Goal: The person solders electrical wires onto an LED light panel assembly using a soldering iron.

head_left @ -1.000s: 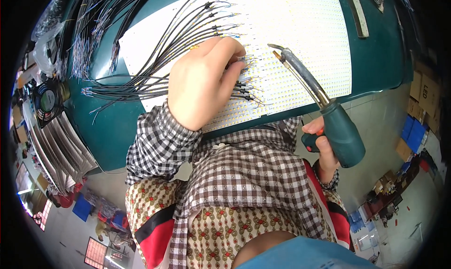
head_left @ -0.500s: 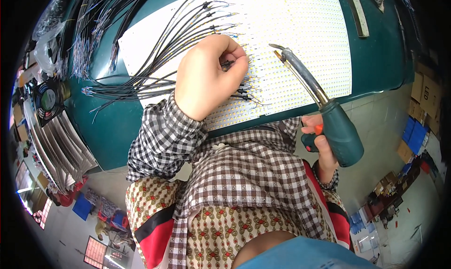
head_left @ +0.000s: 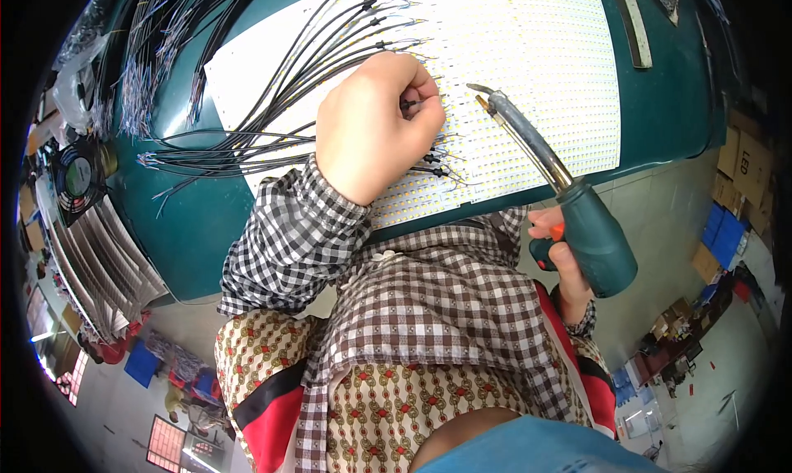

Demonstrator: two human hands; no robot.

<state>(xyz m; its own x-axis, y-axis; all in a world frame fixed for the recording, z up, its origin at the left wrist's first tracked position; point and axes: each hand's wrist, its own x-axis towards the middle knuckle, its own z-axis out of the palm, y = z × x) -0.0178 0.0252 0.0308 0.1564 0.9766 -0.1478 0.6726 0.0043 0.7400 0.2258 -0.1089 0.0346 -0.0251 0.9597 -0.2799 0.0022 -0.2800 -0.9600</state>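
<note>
My left hand (head_left: 375, 126) pinches a black cable (head_left: 409, 105) over the white LED board (head_left: 544, 85); its fingers partly hide the cable's end. More black cables (head_left: 289, 85) with thin bared wire ends lie across the board's left part, above and below that hand. At the right, my right hand (head_left: 565, 262) is wrapped around the green handle of a soldering gun (head_left: 596, 238) with a red trigger. The gun's long metal barrel slants up and left, and its tip hangs over the board, a little right of my left fingertips.
Bundles of black cables (head_left: 169, 52) lie at the table's far left. A small fan (head_left: 78, 176) and a stack of pale strips (head_left: 111, 262) stand by the left edge. A flat metal bar (head_left: 631, 23) rests at the far right of the green table (head_left: 672, 101). Cardboard boxes (head_left: 738, 167) stand beyond.
My left hand has shifted slightly right with the cable. The soldering gun's tip has moved a little left and down, nearer to my left fingers.
</note>
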